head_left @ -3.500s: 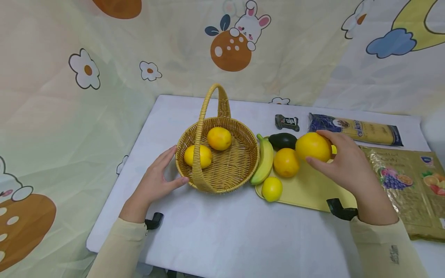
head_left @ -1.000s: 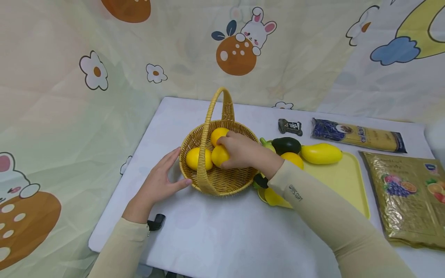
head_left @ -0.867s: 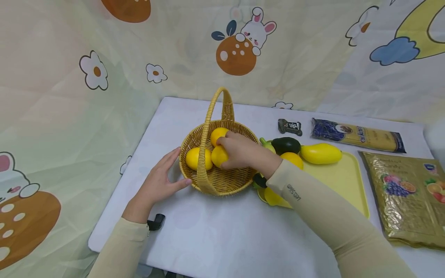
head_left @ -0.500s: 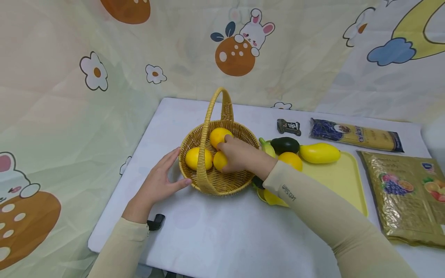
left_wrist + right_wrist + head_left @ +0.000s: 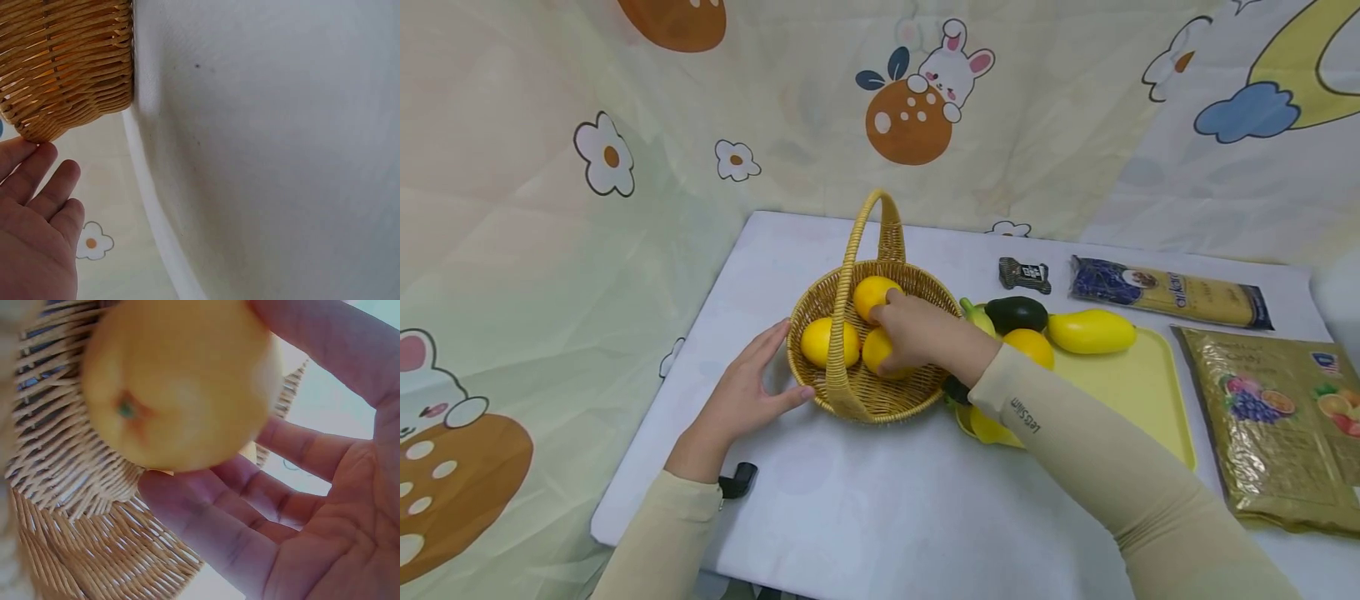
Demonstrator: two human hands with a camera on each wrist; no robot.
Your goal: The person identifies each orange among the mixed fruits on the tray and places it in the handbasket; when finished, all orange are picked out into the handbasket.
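Observation:
A wicker basket (image 5: pixel 901 403) with a tall arched handle (image 5: pixel 852 258) stands on the white table. Two yellow-orange fruits lie in it, one at the back (image 5: pixel 872 296) and one on the left (image 5: pixel 824 342). My right hand (image 5: pixel 928 333) reaches in over the right rim and holds an orange (image 5: pixel 876 352) low beside them. Its thumb and fingers curve around that orange (image 5: pixel 181 381) in the right wrist view. My left hand (image 5: pixel 741 400), fingers extended, touches the basket's left side. The left wrist view shows those fingertips against the woven rim (image 5: pixel 41 134).
Right of the basket, a yellow tray (image 5: pixel 1150 392) carries a banana (image 5: pixel 977 318), a dark green fruit (image 5: pixel 1017 313), another orange (image 5: pixel 1032 346), a long yellow fruit (image 5: pixel 1092 331) and a lemon (image 5: pixel 988 427), partly hidden. Beyond are a small wrapped snack (image 5: pixel 1024 275), pasta packet (image 5: pixel 1168 292) and gold candy bag (image 5: pixel 1270 425).
My right hand has carried the orange from above the tray leftward into the basket. Over the last half second the orange has shifted slightly right. My left hand has stayed at the basket.

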